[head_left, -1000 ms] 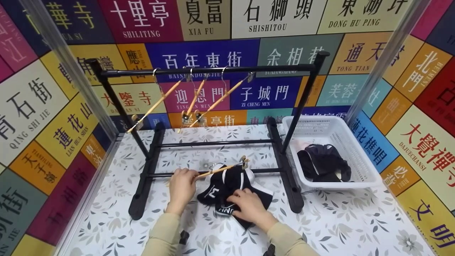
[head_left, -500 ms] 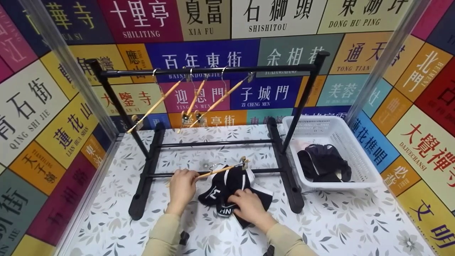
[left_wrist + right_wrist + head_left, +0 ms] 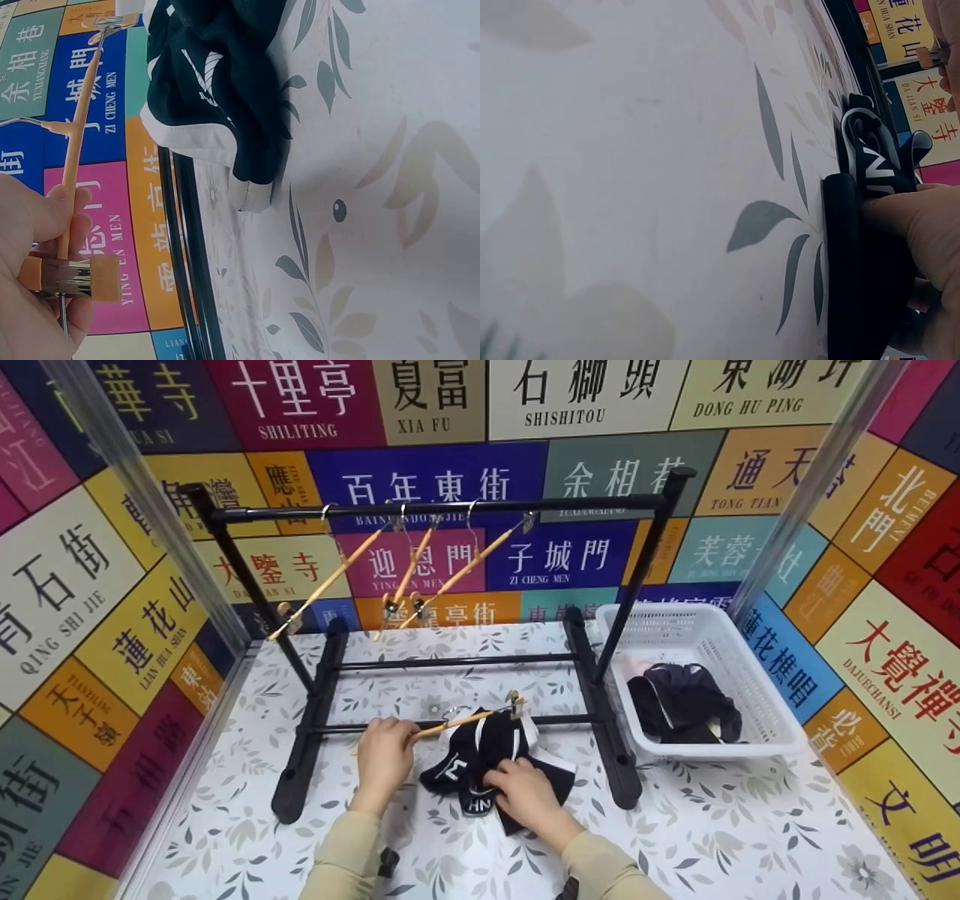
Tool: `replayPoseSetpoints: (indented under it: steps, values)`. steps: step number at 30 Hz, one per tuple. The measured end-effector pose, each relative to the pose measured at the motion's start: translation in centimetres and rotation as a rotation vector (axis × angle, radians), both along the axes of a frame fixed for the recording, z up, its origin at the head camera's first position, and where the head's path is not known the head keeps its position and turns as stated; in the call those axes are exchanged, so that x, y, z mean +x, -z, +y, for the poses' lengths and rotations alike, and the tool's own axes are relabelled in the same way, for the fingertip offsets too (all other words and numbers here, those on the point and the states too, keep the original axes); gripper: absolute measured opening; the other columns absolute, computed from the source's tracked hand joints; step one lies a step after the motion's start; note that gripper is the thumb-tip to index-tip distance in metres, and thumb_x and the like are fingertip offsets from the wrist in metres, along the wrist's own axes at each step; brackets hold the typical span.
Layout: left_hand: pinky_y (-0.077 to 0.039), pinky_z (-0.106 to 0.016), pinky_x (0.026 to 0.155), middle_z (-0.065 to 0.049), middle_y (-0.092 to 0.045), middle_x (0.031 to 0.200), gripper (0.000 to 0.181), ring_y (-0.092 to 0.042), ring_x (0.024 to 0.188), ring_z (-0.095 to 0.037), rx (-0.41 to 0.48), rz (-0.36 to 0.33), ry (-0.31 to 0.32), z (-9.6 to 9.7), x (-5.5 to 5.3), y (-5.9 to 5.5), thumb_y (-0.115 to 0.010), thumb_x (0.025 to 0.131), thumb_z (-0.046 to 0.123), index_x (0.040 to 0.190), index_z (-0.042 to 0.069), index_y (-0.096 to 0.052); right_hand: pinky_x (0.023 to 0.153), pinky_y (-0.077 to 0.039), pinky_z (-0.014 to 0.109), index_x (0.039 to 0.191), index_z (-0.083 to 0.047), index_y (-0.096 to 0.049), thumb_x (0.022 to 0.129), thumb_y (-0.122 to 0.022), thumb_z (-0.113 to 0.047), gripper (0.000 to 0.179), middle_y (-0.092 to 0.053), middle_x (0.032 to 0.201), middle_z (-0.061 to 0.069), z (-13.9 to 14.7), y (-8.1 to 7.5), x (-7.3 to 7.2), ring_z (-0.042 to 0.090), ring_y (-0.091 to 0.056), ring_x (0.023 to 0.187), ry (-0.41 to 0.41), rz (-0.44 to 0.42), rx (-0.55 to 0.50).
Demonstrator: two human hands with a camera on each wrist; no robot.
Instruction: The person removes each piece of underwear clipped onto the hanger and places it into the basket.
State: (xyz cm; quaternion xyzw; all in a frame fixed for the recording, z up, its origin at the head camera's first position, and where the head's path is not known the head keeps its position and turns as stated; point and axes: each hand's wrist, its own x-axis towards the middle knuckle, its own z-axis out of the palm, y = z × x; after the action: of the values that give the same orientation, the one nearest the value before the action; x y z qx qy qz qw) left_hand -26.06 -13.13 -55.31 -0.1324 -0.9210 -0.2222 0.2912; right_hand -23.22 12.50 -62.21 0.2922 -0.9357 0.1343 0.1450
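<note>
My left hand (image 3: 386, 754) grips one end of a wooden clip hanger (image 3: 469, 719), held slanting over the rack's lower front bar. In the left wrist view, thumb and fingers close around the hanger's rod (image 3: 79, 142) beside a metal clip (image 3: 67, 276). A bunched black garment (image 3: 499, 739) with white trim and white lettering lies under and in front of the hanger. My right hand (image 3: 525, 795) pinches a fold of it, and in the right wrist view the thumb presses on the black cloth (image 3: 859, 262) beside the lettering. The fingers below are partly hidden.
A black garment rack (image 3: 442, 508) stands around the work, with 3 clip hangers on its top bar. To the right, a white plastic basket (image 3: 757, 690) holds dark clothes (image 3: 679, 701). The tabletop (image 3: 247, 840) is leaf-patterned, with sign-printed walls behind and beside it.
The garment's lettered folds have shifted slightly to the right and its lower corner has drawn up a little, along with the right hand's fingers. The left hand and hanger stay put.
</note>
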Motion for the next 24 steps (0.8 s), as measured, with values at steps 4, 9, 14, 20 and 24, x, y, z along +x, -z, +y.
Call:
replayPoseSetpoints:
  steps: [4,9,14,20,24]
  values:
    - [-0.045,-0.045,0.07,-0.004,-0.066,0.078,0.007,-0.056,0.074,-0.03,-0.002,-0.016,-0.001,-0.1,0.0,0.0,-0.08,0.08,0.013,0.084,0.012,-0.073,0.062,-0.049,0.038,0.101,-0.02,-0.071,0.077,-0.077,-0.014,0.026,-0.063,0.094,0.001,0.0,0.0,-0.2,0.024,-0.055,0.081,-0.009,0.012,-0.012]
    - [-0.046,-0.045,0.071,-0.004,-0.066,0.079,0.008,-0.057,0.077,-0.03,0.006,-0.028,0.003,-0.2,0.1,0.1,-0.08,0.081,0.013,0.085,0.012,-0.074,0.069,-0.051,0.037,0.1,-0.017,-0.07,0.079,-0.075,-0.011,0.022,-0.064,0.091,0.001,0.2,-0.2,-0.4,0.023,-0.056,0.079,-0.018,-0.003,-0.034]
    - [-0.045,-0.046,0.069,-0.004,-0.066,0.078,0.008,-0.057,0.076,-0.03,0.006,-0.017,0.003,-0.3,0.2,0.3,-0.08,0.08,0.011,0.084,0.011,-0.073,0.074,-0.05,0.038,0.099,-0.015,-0.07,0.08,-0.073,-0.009,0.02,-0.064,0.088,0.001,0.4,-0.4,-0.4,0.023,-0.059,0.078,-0.025,-0.017,-0.047]
    - [-0.045,-0.046,0.07,-0.004,-0.068,0.081,0.009,-0.057,0.077,-0.029,0.016,-0.023,0.005,-0.5,0.3,0.4,-0.081,0.079,0.01,0.085,0.012,-0.074,0.073,-0.051,0.039,0.098,-0.013,-0.069,0.08,-0.073,-0.006,0.02,-0.064,0.086,0.003,0.9,-0.3,-0.5,0.024,-0.059,0.078,-0.025,-0.022,-0.098]
    - [-0.046,-0.046,0.07,-0.004,-0.069,0.083,0.009,-0.058,0.079,-0.03,0.02,-0.033,-0.001,-0.6,0.3,0.6,-0.081,0.08,0.01,0.085,0.012,-0.074,0.072,-0.052,0.04,0.098,-0.013,-0.068,0.08,-0.073,-0.006,0.02,-0.065,0.086,0.003,1.3,-0.3,-0.4,0.025,-0.06,0.078,-0.02,-0.03,-0.139]
